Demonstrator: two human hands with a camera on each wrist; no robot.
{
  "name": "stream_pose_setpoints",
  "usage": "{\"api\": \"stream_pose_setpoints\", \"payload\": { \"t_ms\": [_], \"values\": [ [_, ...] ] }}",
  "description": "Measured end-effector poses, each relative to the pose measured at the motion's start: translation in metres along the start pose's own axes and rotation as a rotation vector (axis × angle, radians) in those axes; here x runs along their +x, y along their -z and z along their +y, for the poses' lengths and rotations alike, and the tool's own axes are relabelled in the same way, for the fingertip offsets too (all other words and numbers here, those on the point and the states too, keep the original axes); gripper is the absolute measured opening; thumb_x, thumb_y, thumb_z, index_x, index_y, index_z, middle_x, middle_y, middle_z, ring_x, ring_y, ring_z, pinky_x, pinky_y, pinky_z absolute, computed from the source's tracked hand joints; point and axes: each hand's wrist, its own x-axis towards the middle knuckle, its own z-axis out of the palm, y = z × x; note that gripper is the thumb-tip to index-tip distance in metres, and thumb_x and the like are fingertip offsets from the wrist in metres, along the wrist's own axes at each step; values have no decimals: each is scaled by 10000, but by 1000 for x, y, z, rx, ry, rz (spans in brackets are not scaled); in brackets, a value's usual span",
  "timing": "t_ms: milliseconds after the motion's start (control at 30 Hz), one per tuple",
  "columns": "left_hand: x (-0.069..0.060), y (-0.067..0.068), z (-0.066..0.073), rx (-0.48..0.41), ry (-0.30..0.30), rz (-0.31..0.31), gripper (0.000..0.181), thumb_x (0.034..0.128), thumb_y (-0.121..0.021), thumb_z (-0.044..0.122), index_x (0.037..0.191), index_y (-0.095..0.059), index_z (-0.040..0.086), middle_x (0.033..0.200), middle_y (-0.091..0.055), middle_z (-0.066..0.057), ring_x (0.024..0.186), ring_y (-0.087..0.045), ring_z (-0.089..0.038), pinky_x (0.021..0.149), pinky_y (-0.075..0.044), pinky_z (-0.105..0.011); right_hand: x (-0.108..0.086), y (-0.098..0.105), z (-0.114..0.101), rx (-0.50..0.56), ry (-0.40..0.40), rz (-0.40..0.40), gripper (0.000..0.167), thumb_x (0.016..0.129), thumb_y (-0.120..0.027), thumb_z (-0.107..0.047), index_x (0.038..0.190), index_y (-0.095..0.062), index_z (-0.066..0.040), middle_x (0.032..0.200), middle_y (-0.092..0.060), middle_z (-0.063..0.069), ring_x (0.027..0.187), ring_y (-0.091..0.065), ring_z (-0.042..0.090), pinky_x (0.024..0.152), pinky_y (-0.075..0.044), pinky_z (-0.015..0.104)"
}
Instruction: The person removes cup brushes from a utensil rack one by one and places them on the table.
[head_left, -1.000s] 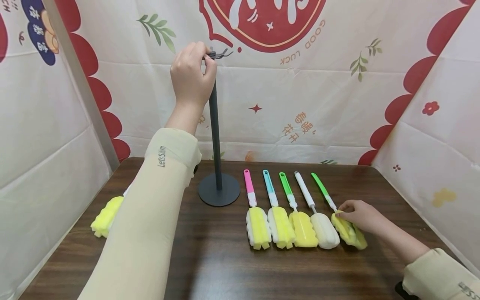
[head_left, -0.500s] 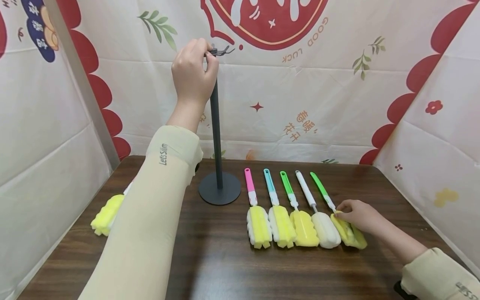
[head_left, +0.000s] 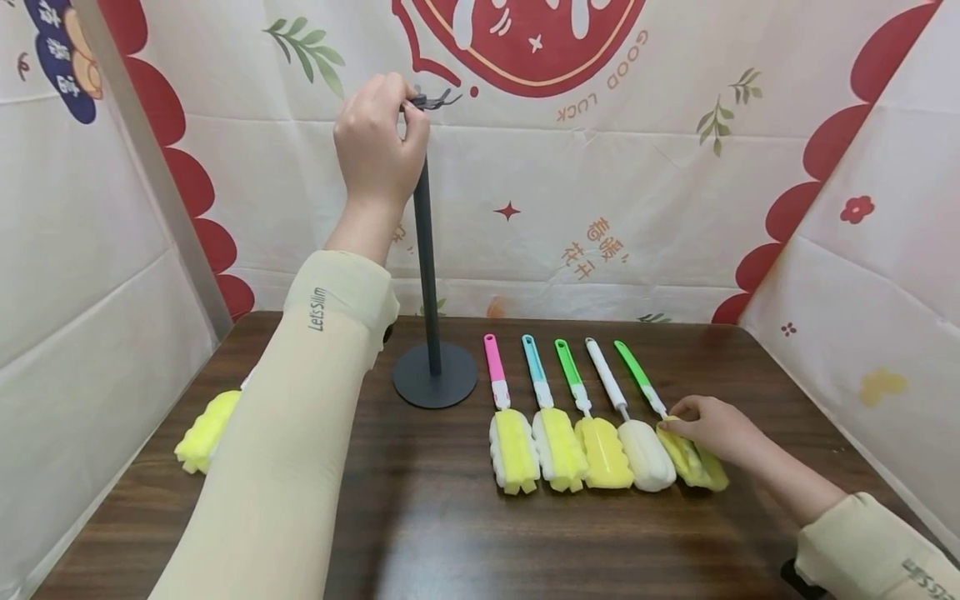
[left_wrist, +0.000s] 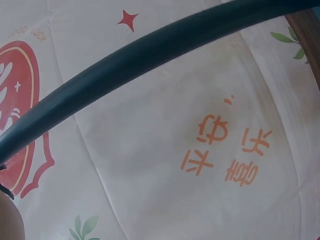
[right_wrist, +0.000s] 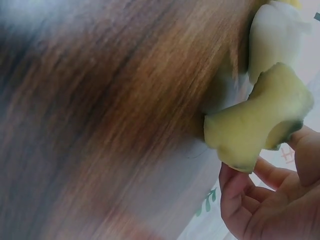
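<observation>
High in the head view, my left hand [head_left: 378,146] grips the hooked top [head_left: 438,102] of a dark metal stand, its fingers partly hidden from me. The stand's pole [head_left: 425,258] runs down to a round base [head_left: 435,377] on the table. Low on the right, my right hand [head_left: 716,429] pinches the yellow sponge head [head_left: 686,458] of a bottle brush with a green handle [head_left: 633,367]. In the right wrist view, this sponge [right_wrist: 260,112] sits between thumb and fingers. The brush is rightmost in a row and lies on the table.
Left of the held brush lie a white brush [head_left: 647,457], a green-handled yellow brush [head_left: 603,454], a blue-handled brush [head_left: 558,450] and a pink-handled brush [head_left: 513,450]. Another yellow brush [head_left: 208,432] lies at left, partly behind my left sleeve. Printed cloth [head_left: 660,208] surrounds the table.
Both hands keep their holds on the stand's top and the brush's sponge head. The head view has shifted slightly; nothing else has clearly moved.
</observation>
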Motion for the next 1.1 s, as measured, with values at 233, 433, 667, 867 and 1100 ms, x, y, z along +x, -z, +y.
{"api": "stream_pose_setpoints", "payload": {
  "t_ms": [233,433,667,867,1100],
  "values": [
    [-2,5,-1,12,-2,-39,244,925,-443,138,915,-645,1,875,-648,-98,789,-553,-250,768,-442,-338,1,-3,0,7,-14,-4,518,876,-672,-455,1047,-665,34,978,-647,202,871,-599,324,709,-485,473],
    [-3,8,1,17,-45,-60,259,927,-429,142,915,-643,-4,867,-646,-109,762,-541,-264,768,-443,-371,0,-3,-1,16,-27,-6,548,886,-655,-464,1067,-654,53,1033,-639,250,916,-603,362,732,-488,497],
    [-2,9,4,11,-57,-80,259,931,-425,144,905,-637,-2,854,-636,-109,739,-513,-252,747,-436,-366,-2,-3,-2,22,-43,-9,571,887,-651,-465,1080,-641,72,1061,-628,272,955,-593,398,752,-484,513],
    [1,13,7,22,-45,-85,255,929,-436,138,916,-654,6,864,-658,-100,755,-531,-255,778,-439,-367,-3,-1,-7,32,-44,-13,570,877,-659,-461,1082,-639,70,1065,-626,271,970,-588,407,764,-480,521],
    [6,20,12,50,-26,-117,247,908,-454,122,918,-684,33,874,-693,-77,796,-549,-274,780,-443,-368,-3,1,-10,23,-31,-14,562,878,-661,-439,1087,-633,82,1037,-637,255,967,-595,413,766,-484,521]
  ]
}}
